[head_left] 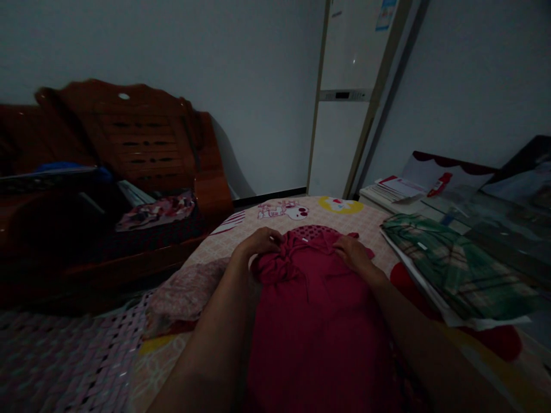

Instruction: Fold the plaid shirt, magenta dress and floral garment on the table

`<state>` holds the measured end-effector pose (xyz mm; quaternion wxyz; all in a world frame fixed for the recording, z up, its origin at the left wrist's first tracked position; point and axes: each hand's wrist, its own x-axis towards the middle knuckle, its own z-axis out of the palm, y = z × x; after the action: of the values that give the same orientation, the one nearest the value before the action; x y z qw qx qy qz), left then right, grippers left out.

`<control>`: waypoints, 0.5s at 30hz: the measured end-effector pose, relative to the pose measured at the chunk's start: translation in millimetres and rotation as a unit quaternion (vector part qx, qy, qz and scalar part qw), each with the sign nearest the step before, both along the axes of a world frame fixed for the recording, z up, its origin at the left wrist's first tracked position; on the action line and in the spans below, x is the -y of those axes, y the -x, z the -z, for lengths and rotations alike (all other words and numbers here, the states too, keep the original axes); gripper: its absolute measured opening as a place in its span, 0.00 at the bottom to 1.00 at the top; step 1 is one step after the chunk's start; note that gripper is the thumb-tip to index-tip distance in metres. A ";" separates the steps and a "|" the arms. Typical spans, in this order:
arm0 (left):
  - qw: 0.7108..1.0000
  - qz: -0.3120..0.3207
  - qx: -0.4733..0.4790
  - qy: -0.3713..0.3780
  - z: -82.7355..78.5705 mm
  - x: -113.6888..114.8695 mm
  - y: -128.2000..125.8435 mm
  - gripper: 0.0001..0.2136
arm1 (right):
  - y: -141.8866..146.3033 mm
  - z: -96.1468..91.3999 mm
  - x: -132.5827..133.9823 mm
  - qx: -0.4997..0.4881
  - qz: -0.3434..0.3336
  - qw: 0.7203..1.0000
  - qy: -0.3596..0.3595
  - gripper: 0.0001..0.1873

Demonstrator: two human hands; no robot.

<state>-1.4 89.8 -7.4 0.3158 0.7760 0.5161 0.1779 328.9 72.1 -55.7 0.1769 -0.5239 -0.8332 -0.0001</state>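
A dark pink garment (318,327) lies spread out in front of me, its collar end pointing away and a small white label at the neck. Dotted fabric shows just beyond the neckline. My left hand (262,242) has its fingers closed on the garment's left shoulder, where the cloth is bunched up. On the opposite shoulder, my right hand (352,251) pinches the fabric near the collar. Both forearms reach along the garment's sides. Below them is a patterned cloth (224,241) with cartoon figures.
A crumpled pale pink cloth (185,292) lies left of my left forearm. To the right sits a folded green plaid garment (456,264) on a white sheet. Beyond are a side table with papers (398,189), a wooden bench (142,137) and a tall white cabinet-like unit (340,143).
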 end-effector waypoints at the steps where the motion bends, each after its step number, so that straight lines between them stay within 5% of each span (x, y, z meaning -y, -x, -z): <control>1: 1.000 0.000 -0.011 -0.013 0.4 0.1 -2.4 0.13 | -0.1 1.9 0.8 0.010 -0.004 1.000 -0.007 0.10; 7: 0.994 -0.070 -0.077 -0.030 -3.9 2.7 -2.0 0.11 | 4.0 -3.0 5.7 0.042 0.009 0.999 -0.012 0.17; 15: 0.989 -0.130 0.005 -0.071 -6.1 -1.9 21.4 0.07 | 4.1 -3.7 7.5 0.033 -0.001 0.999 -0.009 0.16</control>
<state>-22.9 91.7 -1.3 0.2365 0.7220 0.5972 0.2571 324.8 64.6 -52.0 0.1544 -0.5209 -0.8392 -0.0250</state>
